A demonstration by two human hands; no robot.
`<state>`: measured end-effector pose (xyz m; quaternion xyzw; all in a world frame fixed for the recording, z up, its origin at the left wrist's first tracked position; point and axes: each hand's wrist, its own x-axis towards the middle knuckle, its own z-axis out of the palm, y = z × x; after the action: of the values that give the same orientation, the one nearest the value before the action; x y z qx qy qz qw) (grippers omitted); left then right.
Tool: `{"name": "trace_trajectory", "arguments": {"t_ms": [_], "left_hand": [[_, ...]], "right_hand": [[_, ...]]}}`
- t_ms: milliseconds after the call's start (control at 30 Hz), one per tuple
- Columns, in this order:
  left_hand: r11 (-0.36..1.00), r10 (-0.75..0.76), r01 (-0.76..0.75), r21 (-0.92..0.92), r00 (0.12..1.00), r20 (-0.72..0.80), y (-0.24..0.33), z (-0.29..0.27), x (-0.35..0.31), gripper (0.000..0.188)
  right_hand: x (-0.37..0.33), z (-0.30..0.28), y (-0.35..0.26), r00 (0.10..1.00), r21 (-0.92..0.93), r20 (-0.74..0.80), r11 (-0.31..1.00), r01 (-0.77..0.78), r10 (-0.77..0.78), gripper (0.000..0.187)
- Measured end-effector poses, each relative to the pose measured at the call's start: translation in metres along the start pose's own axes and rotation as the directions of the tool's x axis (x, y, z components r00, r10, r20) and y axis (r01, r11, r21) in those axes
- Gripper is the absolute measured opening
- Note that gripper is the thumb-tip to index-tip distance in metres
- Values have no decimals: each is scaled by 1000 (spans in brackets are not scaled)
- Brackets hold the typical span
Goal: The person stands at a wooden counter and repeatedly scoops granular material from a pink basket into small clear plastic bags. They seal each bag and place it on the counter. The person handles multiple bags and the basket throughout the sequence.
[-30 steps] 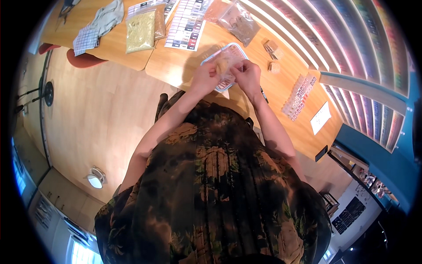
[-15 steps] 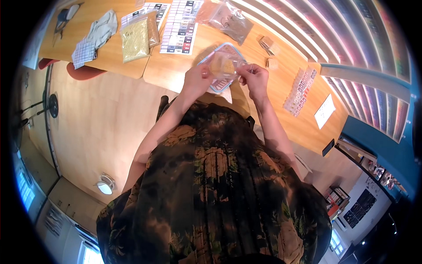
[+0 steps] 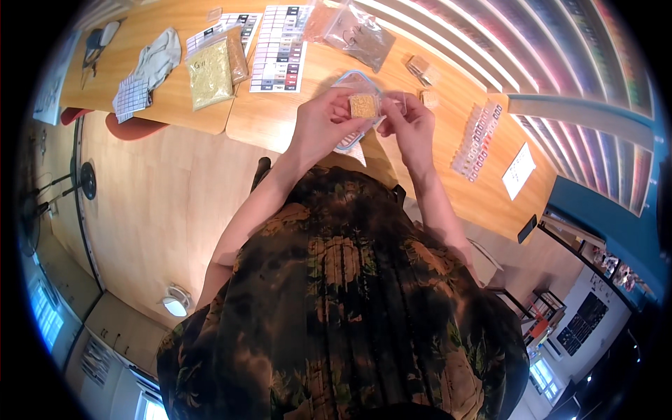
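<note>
My left hand (image 3: 323,124) is closed around a small clear square box (image 3: 363,106) filled with yellow bead-like grains. Its fingers grip the box from the left and below. Right beside it, my right hand (image 3: 411,124) pinches a clear plastic piece (image 3: 397,103) at the box's right side; it looks like a lid, and I cannot tell whether it is joined to the box. Under both hands lies a tray with a blue rim (image 3: 348,75), partly hidden by them.
Bags of yellow (image 3: 208,73) and brown grains (image 3: 364,38) lie on the table beside colour charts (image 3: 278,52). To the right are small boxes (image 3: 422,70), rows of little containers (image 3: 477,143), a white paper (image 3: 518,170) and a phone (image 3: 527,229). Colourful shelves (image 3: 588,140) rise behind.
The yellow-filled box has come upright and clearer between my hands. My left hand has moved right and its fingers now wrap the box. My right hand has shifted slightly right.
</note>
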<state>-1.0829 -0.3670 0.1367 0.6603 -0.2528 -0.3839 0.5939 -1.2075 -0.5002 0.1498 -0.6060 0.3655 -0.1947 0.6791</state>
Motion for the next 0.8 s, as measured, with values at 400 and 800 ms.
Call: {"name": "trace_trajectory", "arguments": {"t_ms": [400,800], "left_hand": [[965,-142,125,-230,988,-56,3,8,-3,43],[904,-206,172,-391,977,-47,-1,7,15,41]], "right_hand": [[-23,16,18,882,-422,125,780,462,-455,36],[-8,19,14,920,-396,73,836,380,-384,44]]}}
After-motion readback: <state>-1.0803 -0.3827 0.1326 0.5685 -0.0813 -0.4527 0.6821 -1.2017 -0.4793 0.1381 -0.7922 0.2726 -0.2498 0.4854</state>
